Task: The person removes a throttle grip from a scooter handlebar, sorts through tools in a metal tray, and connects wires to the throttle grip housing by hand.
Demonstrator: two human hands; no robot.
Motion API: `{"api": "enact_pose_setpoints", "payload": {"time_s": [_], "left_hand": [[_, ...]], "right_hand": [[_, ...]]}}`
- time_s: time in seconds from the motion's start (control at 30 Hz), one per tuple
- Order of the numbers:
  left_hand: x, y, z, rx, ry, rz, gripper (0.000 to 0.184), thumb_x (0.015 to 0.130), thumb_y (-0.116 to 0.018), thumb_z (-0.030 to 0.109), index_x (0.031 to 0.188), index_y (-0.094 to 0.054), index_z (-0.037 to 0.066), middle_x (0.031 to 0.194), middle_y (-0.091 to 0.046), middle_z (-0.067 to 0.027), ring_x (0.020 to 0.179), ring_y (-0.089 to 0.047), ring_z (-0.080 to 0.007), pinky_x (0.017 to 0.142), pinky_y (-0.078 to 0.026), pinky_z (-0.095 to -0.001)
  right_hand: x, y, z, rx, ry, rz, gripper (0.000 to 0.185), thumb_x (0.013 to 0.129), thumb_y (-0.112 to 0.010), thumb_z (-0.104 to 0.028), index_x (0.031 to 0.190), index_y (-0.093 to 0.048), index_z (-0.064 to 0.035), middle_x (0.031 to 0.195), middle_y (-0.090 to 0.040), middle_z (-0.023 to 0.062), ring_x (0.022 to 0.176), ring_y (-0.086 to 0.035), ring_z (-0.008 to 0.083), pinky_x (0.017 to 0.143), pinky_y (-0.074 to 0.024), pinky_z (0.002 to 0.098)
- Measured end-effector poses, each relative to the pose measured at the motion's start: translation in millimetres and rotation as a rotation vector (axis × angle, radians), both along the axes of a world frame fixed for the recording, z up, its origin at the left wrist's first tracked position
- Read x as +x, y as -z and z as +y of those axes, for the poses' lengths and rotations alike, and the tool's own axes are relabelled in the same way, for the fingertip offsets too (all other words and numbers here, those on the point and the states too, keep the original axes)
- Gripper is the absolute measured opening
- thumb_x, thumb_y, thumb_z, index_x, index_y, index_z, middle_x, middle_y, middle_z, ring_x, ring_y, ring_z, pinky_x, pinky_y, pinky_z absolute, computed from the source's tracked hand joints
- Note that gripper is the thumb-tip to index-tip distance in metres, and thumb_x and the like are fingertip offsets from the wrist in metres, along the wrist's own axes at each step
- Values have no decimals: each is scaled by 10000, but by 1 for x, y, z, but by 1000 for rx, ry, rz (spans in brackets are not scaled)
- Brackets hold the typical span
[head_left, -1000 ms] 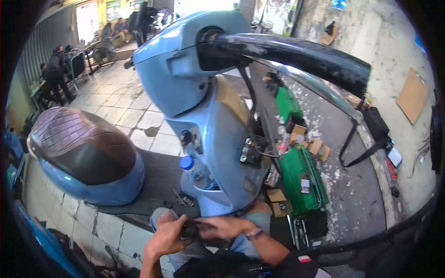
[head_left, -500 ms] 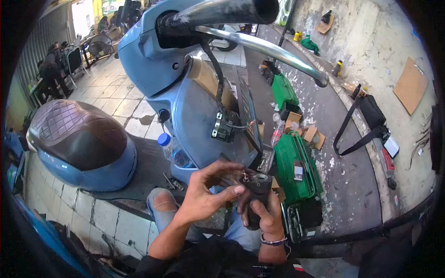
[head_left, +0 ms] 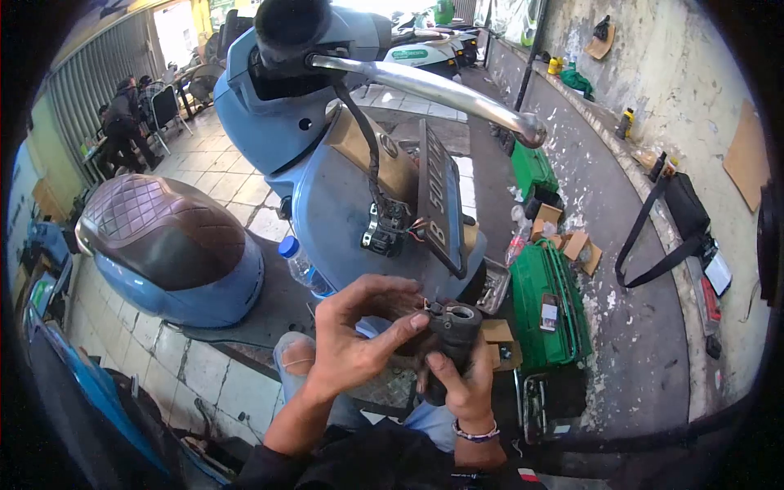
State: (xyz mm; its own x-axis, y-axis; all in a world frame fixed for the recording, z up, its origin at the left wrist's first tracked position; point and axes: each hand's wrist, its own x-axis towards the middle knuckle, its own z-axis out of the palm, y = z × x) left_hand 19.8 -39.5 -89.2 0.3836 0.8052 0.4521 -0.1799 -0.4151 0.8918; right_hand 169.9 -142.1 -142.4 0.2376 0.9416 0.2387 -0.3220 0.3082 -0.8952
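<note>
Black and hollow at its upper end, a chunky part [head_left: 454, 331] sits between our hands, low in the centre of the frame. Our right hand [head_left: 465, 380] is wrapped round its lower body; our left hand [head_left: 359, 335] curves in, thumb at its upper edge, though shadow and grime leave us unsure whether those fingertips pinch anything. We judge the work midway: at upper centre the metal handlebar [head_left: 441, 92] is bare to its tip and a switch unit [head_left: 388, 229] dangles by its cable in front of the scooter [head_left: 327, 237], while our part is not yet fixed to either. Above our hands, the number plate's edge [head_left: 433, 192] juts out; just right, a cardboard box [head_left: 496, 332] and green toolbox [head_left: 535, 286] crowd us. We have wider room over the grey floor [head_left: 629, 343] at centre right.
</note>
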Motion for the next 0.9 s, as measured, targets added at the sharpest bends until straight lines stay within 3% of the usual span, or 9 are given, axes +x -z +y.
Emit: {"api": "enact_pose_setpoints", "payload": {"time_s": [0.1,0.23,0.33,0.47,0.53,0.57,0.63,0.9], "left_hand": [[3,-9,2,149,-43,73,281,848,-875,33,1086,-746,-41,965,-808,-142,894,-781,-183,816,-609,-313],[9,-14,6,252,-87,115,168,837,-852,0,986,-785,-40,951,-813,-140,885,-786,-189,810,-607,-321],[9,-16,12,260,-97,103,165,831,-839,-9,988,-799,-34,932,-812,-143,848,-782,-195,785,-601,-327],[6,-20,19,332,-92,120,170,834,-814,-21,999,-773,-27,922,-799,-141,831,-770,-218,776,-588,-334],[5,-24,26,524,-126,147,163,844,-779,-36,997,-725,-19,988,-759,-159,884,-743,-257,787,-575,-341],[5,-28,25,532,-125,146,163,844,-779,-36,997,-725,-19,988,-759,-159,884,-743,-257,787,-575,-341],[5,-36,20,685,-302,221,174,844,-758,-46,995,-683,-6,1068,-702,-184,953,-705,-288,800,-565,-348],[8,-13,21,511,-196,74,164,868,-762,11,1005,-675,-7,1080,-679,-194,1004,-680,-296,878,-542,-398]], "right_hand": [[3,0,6,73,106,-163,628,1012,-737,-183,1523,-412,-18,1081,-683,81,791,-673,140,643,-556,281],[8,-2,17,207,64,0,706,1007,-745,-336,1529,-402,-6,1132,-666,95,824,-666,140,667,-554,287],[8,-6,25,224,252,-175,672,996,-714,-428,1437,-474,19,1201,-627,128,850,-655,143,713,-549,286],[7,-26,29,270,207,-122,527,972,-698,-315,1341,-533,22,1152,-644,115,862,-652,135,736,-542,282],[8,-36,35,218,126,-81,403,927,-676,-225,1233,-581,19,1110,-661,110,846,-648,123,735,-530,273],[5,-38,41,178,227,-134,347,906,-687,-205,1158,-625,24,1028,-676,88,816,-643,110,718,-517,263],[2,-48,42,164,205,-94,335,902,-686,-194,1147,-639,29,1009,-682,78,811,-641,107,728,-515,260],[-4,-40,56,253,318,-45,264,929,-697,-143,1123,-720,35,991,-720,64,838,-653,100,746,-517,252]]}}
